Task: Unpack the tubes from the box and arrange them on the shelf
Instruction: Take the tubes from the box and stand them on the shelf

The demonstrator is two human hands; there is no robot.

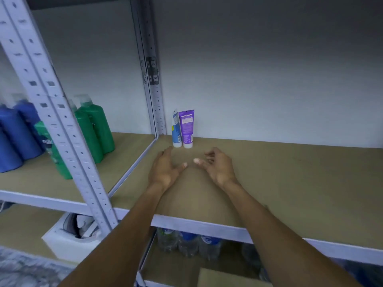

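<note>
**A:** So there's two tubes up already, a blue tube [176, 129] and a purple tube [187, 128], standing cap-down at the back-left corner of the shelf [290, 183], touching each other and right against the wall [248, 79], just beside the metal post [154, 96].

**B:** They look tippy to you?

**A:** Kinda. My guess is light, soft plastic, squishy in the middle, balanced on a small cap. I'd grab them low by the cap or pinch the stiff crimped top, not squeeze the belly.

**B:** What are the hands doing?

**A:** Nothing in them. Left hand [165, 168] hovers over the shelf with fingers loosely spread, fingertips near the blue tube's cap but apart from it. Right hand [217, 166] is just beside it, fingers half curled and open, thumb pointing at the other thumb. Neither touches a tube.

**B:** And the box?

**A:** Only a cardboard flap [228, 278] shows at the bottom; can't tell if that's it. Green bottles [97, 129] and blue bottles [18, 131] fill the bay to the left.
</note>
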